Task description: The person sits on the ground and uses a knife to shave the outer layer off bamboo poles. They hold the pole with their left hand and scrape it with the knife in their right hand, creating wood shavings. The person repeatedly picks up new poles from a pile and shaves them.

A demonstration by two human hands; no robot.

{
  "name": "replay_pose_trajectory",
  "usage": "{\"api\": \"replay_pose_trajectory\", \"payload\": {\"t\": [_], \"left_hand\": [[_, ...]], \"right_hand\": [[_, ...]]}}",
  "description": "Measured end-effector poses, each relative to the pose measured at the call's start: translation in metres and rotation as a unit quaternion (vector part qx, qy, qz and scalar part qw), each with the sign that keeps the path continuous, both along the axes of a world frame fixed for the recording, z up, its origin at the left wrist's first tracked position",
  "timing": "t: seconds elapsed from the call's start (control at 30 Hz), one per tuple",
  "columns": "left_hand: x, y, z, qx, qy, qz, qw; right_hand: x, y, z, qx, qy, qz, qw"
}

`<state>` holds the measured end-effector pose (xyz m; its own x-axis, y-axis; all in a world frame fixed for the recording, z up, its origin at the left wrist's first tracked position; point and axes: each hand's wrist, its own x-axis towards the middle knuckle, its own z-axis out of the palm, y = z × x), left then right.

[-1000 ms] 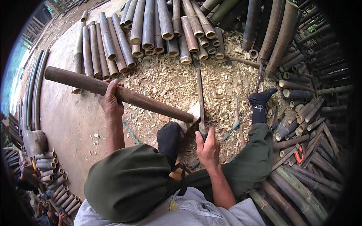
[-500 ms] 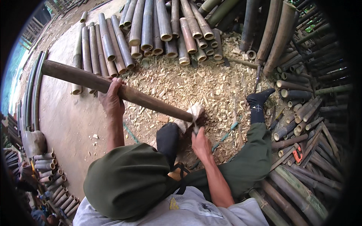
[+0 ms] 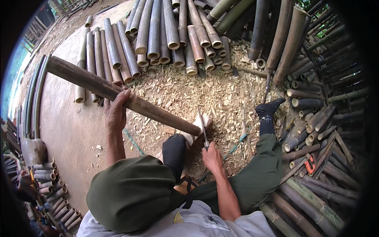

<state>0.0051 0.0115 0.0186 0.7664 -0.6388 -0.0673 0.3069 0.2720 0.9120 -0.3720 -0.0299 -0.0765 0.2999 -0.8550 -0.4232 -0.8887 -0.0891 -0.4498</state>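
Bamboo pole (image 3: 152, 111), mottled brown cylinder, slim metal knife (image 3: 203, 128)

The bamboo pole (image 3: 158, 112) running inward from ten o'clock is dark brown, mottled with paler scuffs. The knife (image 3: 203, 130) has a silver-grey blade. Toward twelve o'clock, chips (image 3: 169, 91) show straw-yellow and the bamboo stack (image 3: 169, 29) grey-brown with cream ends. Trousers (image 3: 130, 193) at seven are plain olive; an orange handle (image 3: 310, 165) sits at four. The slatted wall (image 3: 349, 67) at two looks blackish-brown, though shadow may mislead.
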Motion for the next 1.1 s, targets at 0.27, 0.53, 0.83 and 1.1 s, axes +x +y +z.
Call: {"api": "replay_pose_trajectory", "payload": {"t": [0.27,0.53,0.83,1.1], "left_hand": [[0.008,-0.003,-0.026,-0.037,-0.026,0.136,0.990],[0.007,0.008,-0.013,-0.053,-0.025,0.024,0.998],[0.011,0.008,-0.010,-0.119,-0.009,-0.061,0.991],[0.023,0.033,-0.005,-0.040,-0.075,-0.175,0.981]], "right_hand": [[0.023,0.008,0.093,-0.106,-0.233,-0.011,0.967],[-0.002,0.013,0.036,0.031,-0.059,-0.016,0.998],[-0.002,0.011,0.009,-0.008,-0.007,-0.002,1.000],[0.012,0.016,0.081,-0.077,-0.215,-0.017,0.973]]}}
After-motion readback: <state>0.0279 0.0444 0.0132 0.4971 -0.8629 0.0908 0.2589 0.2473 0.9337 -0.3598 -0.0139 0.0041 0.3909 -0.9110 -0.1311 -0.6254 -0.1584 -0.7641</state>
